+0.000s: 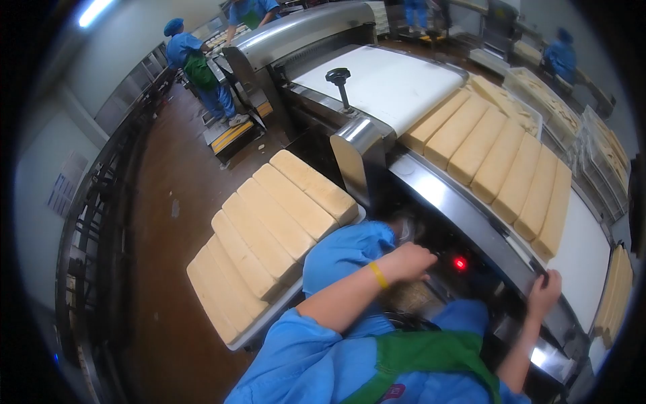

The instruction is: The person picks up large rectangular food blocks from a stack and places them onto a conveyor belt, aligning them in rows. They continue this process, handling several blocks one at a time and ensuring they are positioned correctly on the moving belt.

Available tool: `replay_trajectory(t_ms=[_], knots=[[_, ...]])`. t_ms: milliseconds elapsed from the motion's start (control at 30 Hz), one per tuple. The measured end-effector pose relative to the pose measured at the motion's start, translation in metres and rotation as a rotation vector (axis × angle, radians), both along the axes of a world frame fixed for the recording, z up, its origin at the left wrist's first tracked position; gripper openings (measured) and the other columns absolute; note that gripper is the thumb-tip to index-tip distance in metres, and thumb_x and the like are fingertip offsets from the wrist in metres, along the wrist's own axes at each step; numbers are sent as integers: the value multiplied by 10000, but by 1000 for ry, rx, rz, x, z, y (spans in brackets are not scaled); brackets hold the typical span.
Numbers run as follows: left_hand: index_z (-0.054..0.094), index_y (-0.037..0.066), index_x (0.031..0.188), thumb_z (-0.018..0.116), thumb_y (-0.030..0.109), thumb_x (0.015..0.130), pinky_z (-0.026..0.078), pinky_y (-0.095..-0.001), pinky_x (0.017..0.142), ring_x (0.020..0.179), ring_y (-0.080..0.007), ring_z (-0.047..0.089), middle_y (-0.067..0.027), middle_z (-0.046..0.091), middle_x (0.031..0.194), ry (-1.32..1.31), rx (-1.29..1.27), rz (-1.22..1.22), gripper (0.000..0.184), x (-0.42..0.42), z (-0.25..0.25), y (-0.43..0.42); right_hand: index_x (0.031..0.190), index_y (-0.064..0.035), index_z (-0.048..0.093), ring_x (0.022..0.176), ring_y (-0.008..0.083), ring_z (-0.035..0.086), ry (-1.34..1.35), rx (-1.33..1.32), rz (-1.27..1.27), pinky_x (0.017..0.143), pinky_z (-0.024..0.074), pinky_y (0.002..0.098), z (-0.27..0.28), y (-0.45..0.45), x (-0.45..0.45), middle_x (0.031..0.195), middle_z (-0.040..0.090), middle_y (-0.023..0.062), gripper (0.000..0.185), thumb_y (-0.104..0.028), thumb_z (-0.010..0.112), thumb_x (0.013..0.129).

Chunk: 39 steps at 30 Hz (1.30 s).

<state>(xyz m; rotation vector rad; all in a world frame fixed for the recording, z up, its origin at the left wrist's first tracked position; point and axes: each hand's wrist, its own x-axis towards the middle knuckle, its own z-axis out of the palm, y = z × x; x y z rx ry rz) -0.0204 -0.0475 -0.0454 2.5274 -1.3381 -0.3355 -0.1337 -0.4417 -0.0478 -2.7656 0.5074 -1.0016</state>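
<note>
My left hand (408,262), with a yellow band on its wrist, is closed near a small red light (459,263) on the machine's dark side. Whatever its curled fingers may hold is hidden. At the near metal rail (464,215) of the conveyor, my right hand (544,294) has its fingers bent against the edge. Several long pale-yellow blocks (498,161) lie side by side on the conveyor, just beyond that rail. To my left, more such blocks (269,229) rest in a row on a light tray (269,315).
A white belt (377,77) runs under a metal machine cover (309,34), with a black knob (338,77) beside it. Stacked crates (545,101) of pale pieces stand at the right. A person in blue (198,67) stands by a yellow-edged step (232,137).
</note>
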Motion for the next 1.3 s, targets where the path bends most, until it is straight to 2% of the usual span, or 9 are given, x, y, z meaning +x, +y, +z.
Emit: replay_trajectory(t_ms=[367,600,733,833,900,1067,1133,1233,1300], knots=[[590,53,1065,697,342,779,506,-440,731,863,-334,640,-137,652,916,-6,12,-8,420,-2,-3,-3,1080,-18,597,1093,337,536,8,-24,-9,964,407,410,-3,-2,-2,1169,572,155,254,-143,571,860],[587,56,995,684,344,785,502,-457,706,839,-352,628,-147,637,865,-25,-28,-35,369,-2,-4,-2,1053,-10,613,1078,354,547,-18,-16,-14,947,419,424,-14,-11,1,1149,589,177,256,-147,598,837],[590,55,1074,682,302,797,493,-446,753,893,-344,605,-146,625,916,14,-25,-51,383,-3,3,-1,1001,-14,636,1017,362,569,-87,-101,-5,912,429,444,-7,1,1,1065,620,186,257,-140,625,777],[621,53,1003,723,200,748,489,-416,761,896,-334,602,-131,629,949,-31,-240,-95,311,0,22,-17,960,-21,633,1003,339,566,-137,-93,9,888,431,430,3,9,1,1047,613,153,233,-136,636,757],[626,56,998,720,130,737,482,-398,825,953,-318,598,-123,633,1024,-82,-372,-91,287,4,31,-34,953,-24,636,995,330,563,-97,-39,19,885,428,426,11,10,2,1045,607,148,226,-134,641,755],[627,53,995,712,44,713,466,-399,866,996,-329,591,-136,632,1049,-246,-550,-105,294,28,52,-99,946,-25,637,983,333,567,-176,97,83,879,437,425,20,4,1,1022,607,150,221,-139,655,757],[622,64,1004,713,72,721,449,-409,868,999,-336,572,-143,617,1089,-299,-644,-82,296,42,49,-128,949,-25,636,985,336,569,-226,203,146,882,440,421,26,-9,-1,1014,609,151,222,-145,658,763],[611,66,1081,693,99,755,415,-434,932,1094,-339,537,-151,591,1164,-344,-680,-74,338,65,48,-167,957,-24,635,988,344,573,-222,132,-2,900,441,415,54,-65,-9,1003,614,154,229,-153,660,768],[594,70,1141,677,135,779,381,-456,974,1168,-340,497,-150,564,1228,-379,-661,-86,377,73,46,-187,998,-29,631,1033,334,559,-138,71,-128,920,438,414,57,-137,-14,1062,602,156,264,-171,669,779]])
